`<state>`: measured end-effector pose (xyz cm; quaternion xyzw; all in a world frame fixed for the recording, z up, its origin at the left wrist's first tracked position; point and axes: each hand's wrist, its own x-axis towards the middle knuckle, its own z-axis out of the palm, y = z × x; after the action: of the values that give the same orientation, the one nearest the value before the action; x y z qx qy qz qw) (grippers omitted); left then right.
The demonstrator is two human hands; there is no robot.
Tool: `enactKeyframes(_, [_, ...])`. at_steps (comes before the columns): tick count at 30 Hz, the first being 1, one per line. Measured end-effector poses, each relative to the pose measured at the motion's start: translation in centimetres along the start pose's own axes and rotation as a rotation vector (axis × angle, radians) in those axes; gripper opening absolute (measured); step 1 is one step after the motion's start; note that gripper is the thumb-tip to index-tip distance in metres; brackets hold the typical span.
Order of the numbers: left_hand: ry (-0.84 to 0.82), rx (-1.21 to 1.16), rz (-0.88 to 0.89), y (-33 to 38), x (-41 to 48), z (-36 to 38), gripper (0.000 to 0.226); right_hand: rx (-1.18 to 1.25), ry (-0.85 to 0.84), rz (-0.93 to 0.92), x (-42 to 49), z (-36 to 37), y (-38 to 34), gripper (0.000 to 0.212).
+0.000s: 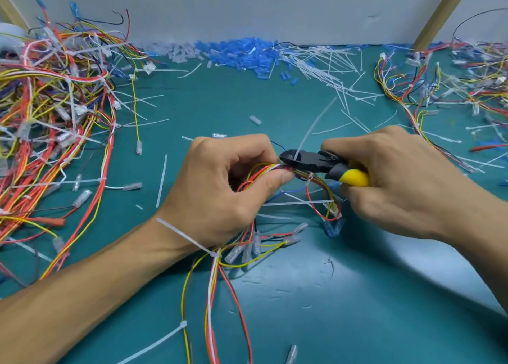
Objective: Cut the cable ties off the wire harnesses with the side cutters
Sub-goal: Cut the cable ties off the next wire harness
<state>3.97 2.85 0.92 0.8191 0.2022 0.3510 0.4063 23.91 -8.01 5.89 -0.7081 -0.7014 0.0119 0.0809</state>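
One wide-angle head camera is looking forward and down from the person's own side — hanging close over the left hand and right hand, taking in the mat up to the wall behind.

Two hands: left hand, right hand. One side cutters. One held harness. Two heaps: left heap, right heap.

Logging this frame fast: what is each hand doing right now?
Left hand: pinches the wire harness between thumb and fingers.
Right hand: grips the side cutters, their tip at a cable tie.
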Motion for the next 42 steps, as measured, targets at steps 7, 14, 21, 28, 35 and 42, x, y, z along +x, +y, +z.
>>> enactKeyframes(7, [0.005, 0.004, 0.01, 0.06, 0.06, -0.33, 0.024, -0.004, 0.026, 0.012, 0.08, 0.19, -0.09, 0.012])
enactKeyframes(14, [0.01, 0.027, 0.016, 0.2, 0.07, -0.24, 0.024, -0.002, 0.031, -0.003, 0.31, 0.22, -0.05, 0.01])
enactKeyframes(21, [0.025, 0.115, 0.05, 0.1, 0.02, -0.28, 0.024, -0.043, 0.036, -0.012, 0.39, 0.52, -0.08, 0.017])
enactKeyframes(28, [0.03, 0.121, 0.056, 0.14, -0.12, -0.08, 0.024, -0.093, 0.049, -0.005, 0.48, 0.52, 0.11, 0.02])
enactKeyframes(35, [0.038, 0.143, 0.101, 0.37, -0.37, 0.08, 0.023, -0.094, 0.018, -0.012, 0.38, 0.15, 0.24, 0.01])
enactKeyframes(42, [0.068, 0.159, 0.091, 0.24, -0.23, 0.21, 0.02, -0.07, 0.043, -0.006, 0.45, 0.24, 0.34, 0.021])
